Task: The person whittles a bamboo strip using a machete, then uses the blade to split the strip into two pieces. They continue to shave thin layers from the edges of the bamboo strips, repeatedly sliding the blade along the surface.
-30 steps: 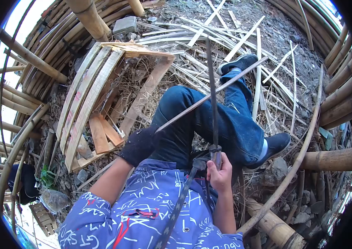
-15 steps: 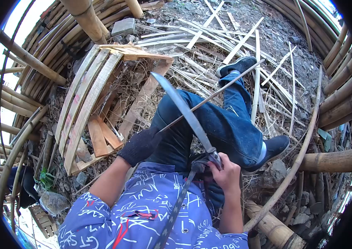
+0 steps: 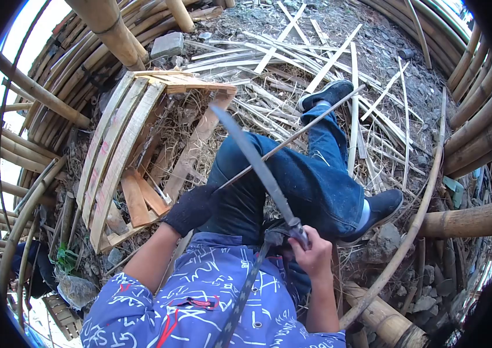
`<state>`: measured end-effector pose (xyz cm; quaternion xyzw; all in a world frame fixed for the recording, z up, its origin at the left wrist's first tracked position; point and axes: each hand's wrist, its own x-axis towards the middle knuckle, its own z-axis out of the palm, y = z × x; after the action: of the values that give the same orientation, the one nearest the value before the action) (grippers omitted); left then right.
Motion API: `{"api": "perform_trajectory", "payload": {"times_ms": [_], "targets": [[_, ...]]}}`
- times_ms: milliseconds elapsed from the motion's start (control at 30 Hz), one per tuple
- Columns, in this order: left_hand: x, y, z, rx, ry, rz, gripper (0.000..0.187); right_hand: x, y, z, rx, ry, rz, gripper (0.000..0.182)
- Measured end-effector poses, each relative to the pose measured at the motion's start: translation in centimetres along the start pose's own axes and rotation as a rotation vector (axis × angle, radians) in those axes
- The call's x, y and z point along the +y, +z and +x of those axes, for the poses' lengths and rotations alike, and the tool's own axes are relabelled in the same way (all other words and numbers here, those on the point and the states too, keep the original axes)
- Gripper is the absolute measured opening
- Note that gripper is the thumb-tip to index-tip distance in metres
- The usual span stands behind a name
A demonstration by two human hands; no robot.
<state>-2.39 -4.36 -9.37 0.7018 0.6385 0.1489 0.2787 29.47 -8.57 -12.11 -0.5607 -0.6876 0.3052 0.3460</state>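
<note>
My left hand (image 3: 189, 207), in a dark knit glove, is closed around the near end of a thin bamboo strip (image 3: 309, 126). The strip slants up to the right across my raised knee and past my shin. In my bare right hand (image 3: 313, 255) is the handle of a machete (image 3: 259, 168), gripped close to my waist. Its long, slightly curved blade points up and left, crossing over the strip near the knee; the blade tip is blurred.
A slatted wooden crate (image 3: 115, 151) lies tipped at left, beside my gloved hand. Split bamboo strips (image 3: 338, 58) litter the ground ahead. Thick bamboo poles (image 3: 463, 224) edge both sides. A long curved stick (image 3: 414, 232) leans at right near stones (image 3: 379, 246).
The machete has tilted slightly, its blade dropping a little toward the strip and blurring at the tip. Both hands keep their grips, and the view has shifted slightly.
</note>
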Motion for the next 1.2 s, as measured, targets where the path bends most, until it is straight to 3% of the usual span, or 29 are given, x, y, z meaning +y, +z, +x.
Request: {"api": "perform_trajectory", "payload": {"times_ms": [133, 200, 533, 633, 700, 800, 933, 1033, 1133, 1200], "targets": [[-0.9, -0.1, -0.1, -0.060, 0.118, 0.180, 0.027, 0.4, 0.3, 1.2, -0.015, -0.006, -0.084, 0.031], [0.0, -0.5, 0.0, -0.076, -0.044, 0.076, 0.026, 0.5, -0.1, 2.1, -0.018, -0.006, -0.122, 0.031], [0.6, -0.7, 0.5, -0.040, -0.059, -0.081, 0.031, 3.2, -1.8, 1.8, 0.245, 0.156, 0.018, 0.030], [1.2, -0.8, 0.5, -0.067, -0.096, -0.102, 0.034, 3.0, -2.2, 1.3, 0.245, 0.222, 0.211, 0.027], [0.4, -0.2, 0.5, -0.015, -0.106, -0.121, 0.034, 1.9, -2.7, 1.8, 0.184, 0.456, 0.645, 0.027], [0.2, -0.1, 0.6, -0.042, -0.108, -0.076, 0.037, 1.2, -3.2, 3.1, 0.191, 0.436, 0.760, 0.026], [-0.6, 0.3, 0.7, -0.043, -0.048, 0.005, 0.039, 0.8, -3.7, 5.0, 0.223, 0.335, 0.654, 0.023], [0.8, 0.0, 1.3, -0.100, -0.170, -0.068, 0.042, 1.6, -3.3, 5.9, 0.185, 0.284, 0.579, 0.025], [-0.5, 1.2, 1.9, -0.082, -0.109, -0.024, 0.045, 1.9, -3.3, 7.6, 0.198, 0.211, 0.386, 0.030], [-2.2, 1.8, 1.7, -0.044, 0.047, 0.020, 0.046, 1.6, -3.4, 9.3, 0.155, 0.044, 0.134, 0.029]]}}
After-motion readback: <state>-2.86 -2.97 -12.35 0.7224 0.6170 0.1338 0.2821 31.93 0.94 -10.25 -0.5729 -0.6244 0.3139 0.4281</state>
